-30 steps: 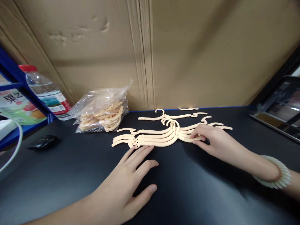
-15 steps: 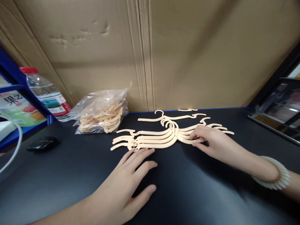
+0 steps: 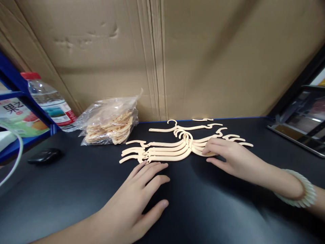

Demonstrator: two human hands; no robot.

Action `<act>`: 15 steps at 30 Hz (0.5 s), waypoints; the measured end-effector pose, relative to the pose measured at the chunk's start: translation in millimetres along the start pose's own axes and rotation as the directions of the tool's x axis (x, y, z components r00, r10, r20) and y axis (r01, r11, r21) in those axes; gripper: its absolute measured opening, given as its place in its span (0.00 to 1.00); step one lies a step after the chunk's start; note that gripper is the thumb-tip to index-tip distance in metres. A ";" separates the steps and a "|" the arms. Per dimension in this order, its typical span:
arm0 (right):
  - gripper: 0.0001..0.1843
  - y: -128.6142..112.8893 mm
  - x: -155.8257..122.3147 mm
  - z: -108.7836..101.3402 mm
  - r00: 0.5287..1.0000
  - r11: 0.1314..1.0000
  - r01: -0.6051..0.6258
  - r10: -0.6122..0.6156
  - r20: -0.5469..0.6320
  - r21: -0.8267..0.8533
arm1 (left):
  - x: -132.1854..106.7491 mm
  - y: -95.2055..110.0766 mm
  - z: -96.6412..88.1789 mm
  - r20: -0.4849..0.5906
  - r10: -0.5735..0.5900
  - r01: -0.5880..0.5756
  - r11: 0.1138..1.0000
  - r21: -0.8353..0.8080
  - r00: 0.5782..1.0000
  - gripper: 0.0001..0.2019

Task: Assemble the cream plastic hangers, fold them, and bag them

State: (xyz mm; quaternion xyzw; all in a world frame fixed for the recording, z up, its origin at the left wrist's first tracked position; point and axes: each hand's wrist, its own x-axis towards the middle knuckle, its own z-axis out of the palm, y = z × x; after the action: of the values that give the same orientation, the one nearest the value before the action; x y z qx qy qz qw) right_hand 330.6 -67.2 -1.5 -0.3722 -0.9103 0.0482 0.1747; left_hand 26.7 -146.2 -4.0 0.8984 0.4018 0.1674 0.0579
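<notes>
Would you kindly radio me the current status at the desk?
Right hand at front hanger; left hand spread, palm down; plastic bag back left, apart.

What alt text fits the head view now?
A person's right hand is at the nearest of several overlapping cream hangers on a black table, the left hand spread near their left ends. At the back left are a clear bag of cream pieces and a red-capped bottle, before a cardboard wall.

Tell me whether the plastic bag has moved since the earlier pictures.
No; judged against the cardboard wall behind it, the plastic bag sits in the same place.
</notes>
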 end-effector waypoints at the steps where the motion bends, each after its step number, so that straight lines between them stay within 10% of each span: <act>1: 0.06 -4.3 -0.6 -1.8 0.997 0.998 0.059 -0.061 0.048 0.025 | 0.0 0.0 0.2 0.009 0.009 -0.009 1.000 0.000 1.000 0.14; 6: 0.08 -26.6 -3.8 -9.1 0.937 0.966 0.180 -0.225 0.266 0.183 | -0.5 -1.3 1.8 -0.007 0.014 -0.014 1.000 0.001 1.000 0.14; 15: 0.07 -29.9 -2.5 -10.2 0.931 0.964 0.181 -0.231 0.281 0.193 | -0.1 -1.5 3.7 -0.016 0.033 -0.034 0.999 -0.020 0.999 0.17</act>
State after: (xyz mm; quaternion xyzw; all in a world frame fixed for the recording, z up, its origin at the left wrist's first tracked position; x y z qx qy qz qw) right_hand 316.1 -90.9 13.8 -0.2469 -0.9532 0.1605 0.0679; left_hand 26.8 -145.1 -7.9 0.9030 0.3854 0.1796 0.0611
